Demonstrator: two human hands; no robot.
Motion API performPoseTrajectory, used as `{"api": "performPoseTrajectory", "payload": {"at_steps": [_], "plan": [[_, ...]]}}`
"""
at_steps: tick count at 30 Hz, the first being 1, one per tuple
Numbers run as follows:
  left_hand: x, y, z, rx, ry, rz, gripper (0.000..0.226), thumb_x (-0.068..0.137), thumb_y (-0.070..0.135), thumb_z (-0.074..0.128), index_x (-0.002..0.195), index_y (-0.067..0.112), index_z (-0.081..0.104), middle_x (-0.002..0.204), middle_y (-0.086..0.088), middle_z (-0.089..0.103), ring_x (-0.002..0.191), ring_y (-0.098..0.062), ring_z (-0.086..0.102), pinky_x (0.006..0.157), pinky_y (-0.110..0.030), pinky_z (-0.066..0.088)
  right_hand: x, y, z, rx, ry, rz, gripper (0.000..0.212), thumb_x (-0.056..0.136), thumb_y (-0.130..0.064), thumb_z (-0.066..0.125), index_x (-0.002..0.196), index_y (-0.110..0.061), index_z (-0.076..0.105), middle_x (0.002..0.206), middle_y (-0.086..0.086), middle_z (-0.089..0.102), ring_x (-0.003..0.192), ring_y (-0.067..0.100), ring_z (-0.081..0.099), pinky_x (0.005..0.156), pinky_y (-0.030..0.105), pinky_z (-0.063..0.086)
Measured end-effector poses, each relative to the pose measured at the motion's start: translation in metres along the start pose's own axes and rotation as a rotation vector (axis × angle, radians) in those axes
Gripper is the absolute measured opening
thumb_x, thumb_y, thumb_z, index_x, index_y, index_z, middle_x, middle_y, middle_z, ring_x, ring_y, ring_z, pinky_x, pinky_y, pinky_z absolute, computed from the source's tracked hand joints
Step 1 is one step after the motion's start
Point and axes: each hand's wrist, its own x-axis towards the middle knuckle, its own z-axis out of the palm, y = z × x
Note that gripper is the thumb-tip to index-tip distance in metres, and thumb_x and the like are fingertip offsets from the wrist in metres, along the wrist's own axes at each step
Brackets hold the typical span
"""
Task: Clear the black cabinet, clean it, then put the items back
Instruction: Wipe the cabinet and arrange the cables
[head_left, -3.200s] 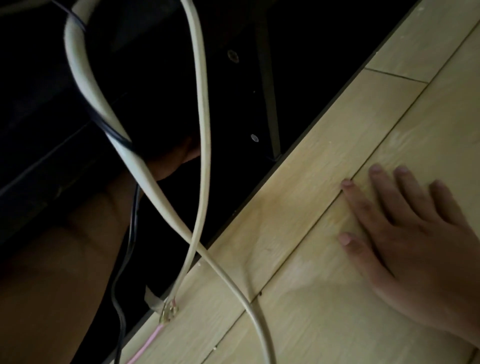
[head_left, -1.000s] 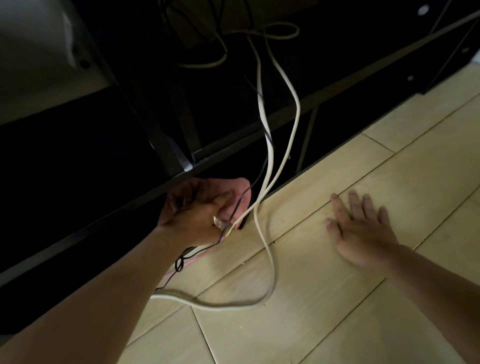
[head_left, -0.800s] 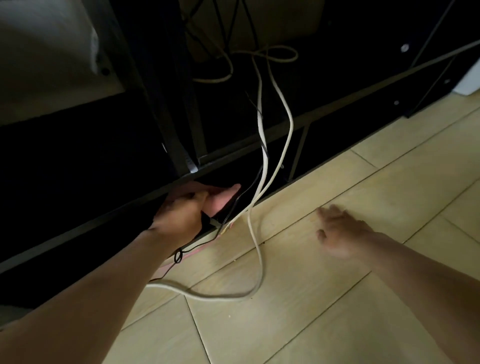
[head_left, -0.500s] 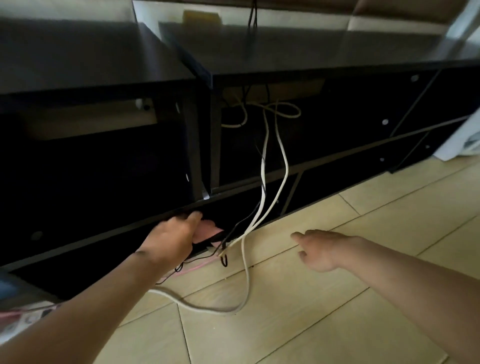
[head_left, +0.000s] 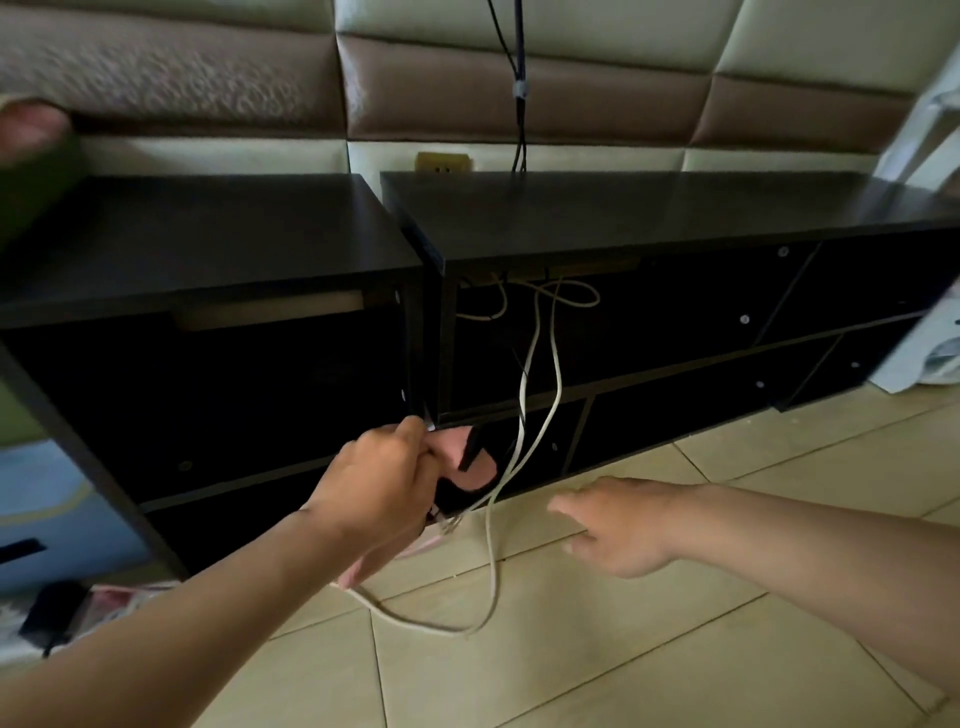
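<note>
The left hand (head_left: 376, 486) grips a pink cloth (head_left: 457, 452) at the black cabinet (head_left: 649, 218) base beside white cables (head_left: 540, 395); the right hand (head_left: 618, 525) hovers, fingers loosely spread, empty.

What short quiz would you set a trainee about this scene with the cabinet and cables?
1. True or false: the right hand grips the white cables.
2. What does the left hand hold? A: a pink cloth. B: a spray bottle. C: a brush.
3. Fill in: the white cables hang out of the black cabinet and loop on the ___.
Key: 1 false, it is spread open, apart from them; 2 A; 3 floor.
</note>
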Motion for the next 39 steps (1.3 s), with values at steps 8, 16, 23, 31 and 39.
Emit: {"api": "performPoseTrajectory", "payload": {"at_steps": [8,16,23,31,39], "plan": [[0.010,0.054,-0.018,-0.390,0.023,-0.184,0.027,0.098,0.031,0.049,0.080,0.012,0.056,0.075,0.000,0.061,0.065,-0.015,0.055,0.054,-0.023,0.040,-0.002,-0.010,-0.036,0.633,0.476,-0.078,0.085,0.084,-0.058,0.068,0.153,-0.039,0.023,0.123,-0.010,0.054,0.110,0.012,0.057,0.091,0.030,0.048],[0.013,0.089,-0.020,-0.795,-0.090,-0.220,0.030,0.104,0.027,0.047,0.100,0.007,0.069,0.099,-0.020,0.072,0.091,-0.032,0.071,0.087,-0.053,0.056,0.000,0.010,-0.038,0.947,0.539,-0.149,0.026,0.080,-0.031,0.078,0.102,-0.026,0.064,0.097,-0.003,0.072,0.087,0.012,0.070,0.081,0.035,0.060],[0.026,0.101,-0.041,-0.886,-0.055,-0.147,0.033,0.097,0.038,0.049,0.105,0.011,0.066,0.106,-0.016,0.071,0.102,-0.034,0.068,0.092,-0.059,0.054,-0.008,0.034,-0.067,1.096,0.561,-0.279,0.025,0.076,-0.019,0.083,0.094,-0.015,0.068,0.088,0.006,0.076,0.087,0.024,0.074,0.087,0.047,0.060],[0.068,0.118,-0.118,-0.962,-0.058,-0.036,0.024,0.105,0.018,0.048,0.112,0.023,0.070,0.113,-0.009,0.072,0.107,-0.026,0.069,0.099,-0.050,0.054,-0.035,0.050,-0.151,1.307,0.093,-0.610,0.048,0.084,-0.030,0.060,0.126,-0.007,0.066,0.127,0.018,0.067,0.120,0.033,0.064,0.104,0.049,0.049],[0.153,0.122,-0.188,-0.791,-0.270,-0.264,0.021,0.100,0.034,0.058,0.114,0.021,0.066,0.109,-0.007,0.073,0.100,-0.026,0.072,0.092,-0.047,0.057,-0.034,0.036,-0.223,1.468,0.317,-0.352,0.023,0.096,-0.007,0.060,0.117,-0.009,0.069,0.109,0.018,0.074,0.103,0.034,0.072,0.093,0.049,0.055]]}}
